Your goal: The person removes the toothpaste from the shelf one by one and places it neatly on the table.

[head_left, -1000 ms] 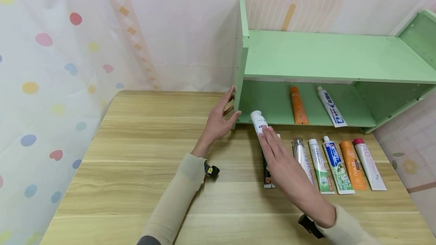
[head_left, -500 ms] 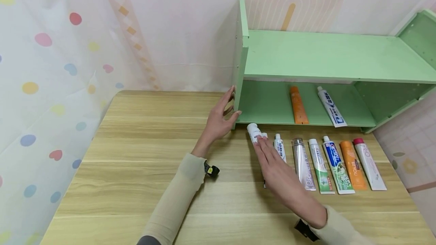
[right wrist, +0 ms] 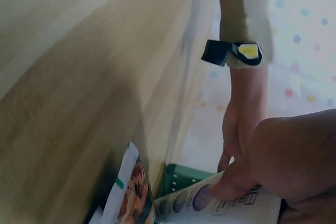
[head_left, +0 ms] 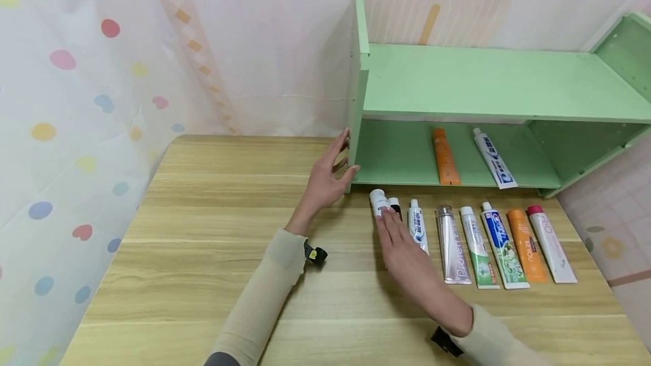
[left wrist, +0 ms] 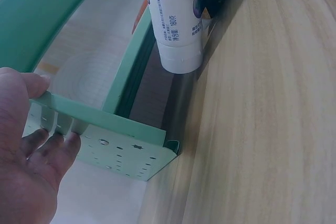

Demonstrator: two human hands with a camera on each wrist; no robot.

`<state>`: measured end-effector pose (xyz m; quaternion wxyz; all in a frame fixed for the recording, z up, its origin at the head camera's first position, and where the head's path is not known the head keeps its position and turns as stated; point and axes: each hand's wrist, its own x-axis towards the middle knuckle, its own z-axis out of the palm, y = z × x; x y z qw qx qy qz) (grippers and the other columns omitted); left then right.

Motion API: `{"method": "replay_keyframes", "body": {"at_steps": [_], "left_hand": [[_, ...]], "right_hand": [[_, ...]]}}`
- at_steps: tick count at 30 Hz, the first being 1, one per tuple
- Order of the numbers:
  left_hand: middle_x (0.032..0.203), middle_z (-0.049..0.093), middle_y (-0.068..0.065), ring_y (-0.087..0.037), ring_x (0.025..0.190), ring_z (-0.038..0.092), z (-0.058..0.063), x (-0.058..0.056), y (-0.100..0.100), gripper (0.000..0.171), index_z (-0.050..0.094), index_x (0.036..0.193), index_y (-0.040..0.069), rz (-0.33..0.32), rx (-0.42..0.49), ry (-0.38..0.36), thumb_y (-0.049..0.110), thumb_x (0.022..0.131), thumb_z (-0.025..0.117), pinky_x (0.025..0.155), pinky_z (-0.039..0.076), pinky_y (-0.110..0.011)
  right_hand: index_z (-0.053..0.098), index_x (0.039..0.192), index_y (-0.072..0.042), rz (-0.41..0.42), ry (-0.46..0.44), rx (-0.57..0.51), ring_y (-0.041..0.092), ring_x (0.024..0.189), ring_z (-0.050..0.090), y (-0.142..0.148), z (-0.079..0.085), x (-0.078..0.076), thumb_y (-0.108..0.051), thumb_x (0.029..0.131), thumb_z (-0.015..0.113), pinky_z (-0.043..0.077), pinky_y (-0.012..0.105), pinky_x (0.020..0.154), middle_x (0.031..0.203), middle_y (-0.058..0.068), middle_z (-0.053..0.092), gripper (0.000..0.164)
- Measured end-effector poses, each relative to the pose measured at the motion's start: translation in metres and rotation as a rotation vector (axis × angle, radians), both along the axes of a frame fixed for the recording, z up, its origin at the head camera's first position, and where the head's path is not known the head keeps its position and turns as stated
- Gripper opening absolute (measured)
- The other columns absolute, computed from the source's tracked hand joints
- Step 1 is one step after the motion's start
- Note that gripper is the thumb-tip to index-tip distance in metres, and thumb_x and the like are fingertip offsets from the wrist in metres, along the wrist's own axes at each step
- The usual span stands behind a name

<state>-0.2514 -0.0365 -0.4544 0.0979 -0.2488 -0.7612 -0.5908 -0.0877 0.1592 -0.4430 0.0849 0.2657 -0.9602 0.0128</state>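
In the head view my right hand (head_left: 409,261) holds a white toothpaste tube (head_left: 378,201) with a white cap, its fingers laid along the tube and hiding most of it. The right wrist view shows the thumb on the tube (right wrist: 197,200), beside purple round prints. Under and beside the hand lies a black toothpaste tube (head_left: 395,207), mostly covered. My left hand (head_left: 328,179) grips the left side panel of the green shelf (head_left: 357,100). Its thumb is over the panel's edge and its fingers (left wrist: 58,153) press the outer face in the left wrist view.
On the lower shelf lie an orange tube (head_left: 446,157) and a white-and-blue toothpaste tube (head_left: 493,157). Several tubes are lined up on the wooden table (head_left: 213,213) before the shelf, including a silver tube (head_left: 452,247) and a pink-capped tube (head_left: 551,244).
My right hand has moved the white tube leftward and toward the table's front, away from the shelf opening. More of the neighbouring tubes now show. My left hand keeps its place on the panel.
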Motion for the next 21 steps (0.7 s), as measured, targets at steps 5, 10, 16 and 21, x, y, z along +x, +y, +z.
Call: {"method": "replay_keyframes", "body": {"at_steps": [5,10,16,21], "left_hand": [[0.168,0.031,-0.001,-0.027,0.151,0.040,-0.001,-0.001,-0.001,0.079,0.026,0.164,0.024,0.004,-0.002,0.002,0.006,0.099,0.067,0.115,0.050,-0.041],[0.168,0.031,-0.003,-0.028,0.151,0.040,0.000,0.000,0.001,0.079,0.026,0.164,0.020,0.016,-0.013,-0.014,0.003,0.098,0.066,0.115,0.050,-0.043],[0.169,0.027,-0.012,-0.036,0.152,0.036,0.001,0.000,0.003,0.079,0.023,0.164,0.009,0.007,0.009,-0.027,-0.003,0.098,0.064,0.116,0.047,-0.054],[0.169,0.029,-0.007,-0.032,0.151,0.038,0.002,0.001,0.002,0.079,0.025,0.164,0.014,0.011,-0.003,-0.019,0.000,0.098,0.065,0.115,0.049,-0.049]], "right_hand": [[0.042,0.148,0.015,-0.012,-0.065,0.056,0.047,0.150,0.034,-0.009,-0.004,0.004,0.028,0.080,0.046,0.035,0.050,0.126,0.159,0.033,0.034,0.069],[0.041,0.150,0.011,-0.012,-0.158,0.113,0.046,0.152,0.030,-0.013,-0.010,0.009,0.007,0.086,0.068,0.036,0.047,0.125,0.163,0.032,0.029,0.070],[0.036,0.154,0.010,-0.005,-0.255,0.118,0.048,0.155,0.022,-0.014,-0.010,0.011,0.010,0.070,0.070,0.052,0.038,0.112,0.165,0.034,0.019,0.090],[0.033,0.156,0.009,0.015,-0.363,0.082,0.047,0.157,0.011,-0.011,-0.006,0.010,0.011,0.073,0.065,0.050,0.039,0.114,0.168,0.032,0.009,0.089]]}}
